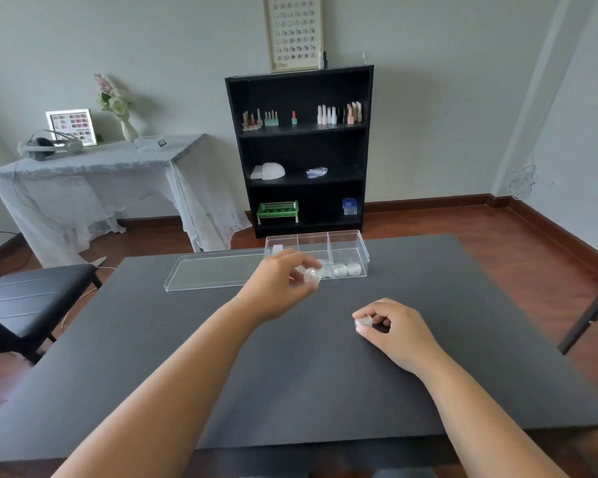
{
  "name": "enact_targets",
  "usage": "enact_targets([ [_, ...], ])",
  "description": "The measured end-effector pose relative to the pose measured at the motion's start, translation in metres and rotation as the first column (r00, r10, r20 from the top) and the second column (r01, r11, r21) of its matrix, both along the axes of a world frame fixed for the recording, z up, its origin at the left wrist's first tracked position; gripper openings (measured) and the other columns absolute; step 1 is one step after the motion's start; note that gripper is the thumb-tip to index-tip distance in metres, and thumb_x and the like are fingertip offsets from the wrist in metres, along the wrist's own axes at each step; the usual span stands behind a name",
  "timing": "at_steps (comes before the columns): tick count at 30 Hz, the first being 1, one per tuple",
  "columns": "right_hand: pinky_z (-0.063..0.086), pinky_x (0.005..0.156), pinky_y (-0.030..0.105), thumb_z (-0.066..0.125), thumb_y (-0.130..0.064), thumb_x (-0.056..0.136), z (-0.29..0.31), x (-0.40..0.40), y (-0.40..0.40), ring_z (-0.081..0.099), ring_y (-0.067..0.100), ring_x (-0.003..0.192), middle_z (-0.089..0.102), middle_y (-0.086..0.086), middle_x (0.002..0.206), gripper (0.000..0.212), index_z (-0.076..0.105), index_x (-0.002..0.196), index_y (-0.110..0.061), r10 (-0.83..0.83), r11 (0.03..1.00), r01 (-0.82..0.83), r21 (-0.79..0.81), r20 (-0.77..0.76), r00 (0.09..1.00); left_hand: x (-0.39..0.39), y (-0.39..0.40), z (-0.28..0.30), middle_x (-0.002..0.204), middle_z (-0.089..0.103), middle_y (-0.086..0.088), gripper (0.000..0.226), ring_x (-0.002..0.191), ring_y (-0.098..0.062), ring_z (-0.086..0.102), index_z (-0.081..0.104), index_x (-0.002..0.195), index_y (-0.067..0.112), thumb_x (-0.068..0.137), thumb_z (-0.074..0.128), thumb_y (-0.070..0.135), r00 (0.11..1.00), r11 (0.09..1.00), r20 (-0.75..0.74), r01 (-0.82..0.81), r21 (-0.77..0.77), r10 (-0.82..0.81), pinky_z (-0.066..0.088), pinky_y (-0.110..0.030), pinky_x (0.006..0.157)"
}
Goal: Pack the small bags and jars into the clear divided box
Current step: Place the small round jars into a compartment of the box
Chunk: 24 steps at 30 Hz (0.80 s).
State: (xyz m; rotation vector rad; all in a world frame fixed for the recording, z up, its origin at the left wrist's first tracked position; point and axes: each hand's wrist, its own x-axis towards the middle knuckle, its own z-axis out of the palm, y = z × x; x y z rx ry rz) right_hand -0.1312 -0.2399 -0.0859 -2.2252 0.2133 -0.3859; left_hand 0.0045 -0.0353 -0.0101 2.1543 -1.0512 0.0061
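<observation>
The clear divided box (346,239) stands at the far edge of the black table (256,357). Two small white jars (347,269) sit in its right compartment, and a pale small bag (277,250) shows in its left compartment. My left hand (277,281) hovers just in front of the box, fingers closed around a small clear jar (310,274). My right hand (392,327) rests on the table nearer to me, pinching another small jar (363,321) that touches the tabletop.
The box's clear lid (214,270) lies flat to the left of the box. A black chair (32,291) stands at the table's left side. Behind are a black bookshelf (301,150) with bottles and a cloth-covered side table (94,174).
</observation>
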Motion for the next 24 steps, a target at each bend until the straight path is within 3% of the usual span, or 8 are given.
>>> enact_targets([
  [6, 0.040, 0.069, 0.008, 0.075, -0.023, 0.078, 0.000, -0.002, 0.000, 0.056, 0.002, 0.081, 0.063, -0.012, 0.082, 0.019, 0.071, 0.082, -0.041, -0.005, 1.000, 0.005, 0.013, 0.035, 0.999, 0.047, -0.075, 0.018, 0.104, 0.063, 0.013, 0.024, 0.091, -0.004, 0.059, 0.064, 0.107, 0.033, 0.083, 0.065, 0.032, 0.986, 0.990, 0.155, -0.075, 0.123, 0.055, 0.051, -0.025, 0.079],
  [12, 0.046, 0.070, 0.013, 0.074, -0.026, 0.078, 0.000, -0.004, -0.001, 0.057, 0.003, 0.080, 0.062, -0.015, 0.081, 0.020, 0.069, 0.080, -0.045, -0.012, 0.999, 0.010, 0.053, 0.049, 0.999, 0.069, -0.114, 0.014, 0.098, 0.068, 0.017, 0.023, 0.099, -0.015, 0.058, 0.066, 0.104, 0.035, 0.081, 0.066, 0.040, 0.983, 0.966, 0.164, -0.116, 0.231, 0.079, 0.050, -0.040, 0.088],
  [16, 0.051, 0.073, 0.021, 0.072, -0.029, 0.079, 0.001, -0.004, -0.002, 0.057, 0.002, 0.077, 0.063, -0.013, 0.086, 0.017, 0.068, 0.080, -0.046, -0.025, 0.995, 0.021, 0.096, 0.037, 0.999, 0.076, -0.127, 0.009, 0.101, 0.068, 0.016, 0.024, 0.110, -0.022, 0.047, 0.062, 0.107, 0.041, 0.083, 0.061, 0.040, 0.978, 0.919, 0.193, -0.148, 0.365, 0.081, 0.038, -0.040, 0.095],
  [19, 0.049, 0.071, 0.017, 0.072, -0.031, 0.079, 0.001, -0.004, -0.002, 0.057, 0.002, 0.075, 0.063, -0.014, 0.085, 0.014, 0.069, 0.080, -0.045, -0.035, 0.990, 0.031, 0.139, 0.031, 0.999, 0.076, -0.134, 0.003, 0.104, 0.066, 0.013, 0.029, 0.114, -0.025, 0.037, 0.061, 0.112, 0.045, 0.085, 0.057, 0.035, 0.975, 0.859, 0.212, -0.162, 0.485, 0.064, 0.027, -0.039, 0.091],
  [24, 0.043, 0.066, 0.011, 0.075, -0.031, 0.078, 0.003, -0.004, -0.004, 0.055, 0.001, 0.067, 0.063, -0.024, 0.081, 0.012, 0.071, 0.080, -0.042, -0.039, 0.973, 0.027, 0.227, 0.048, 0.998, 0.080, -0.134, 0.000, 0.104, 0.065, 0.013, 0.022, 0.114, -0.024, 0.033, 0.067, 0.102, 0.044, 0.087, 0.053, 0.035, 0.983, 0.811, 0.157, -0.170, 0.559, 0.098, 0.026, -0.041, 0.089],
])
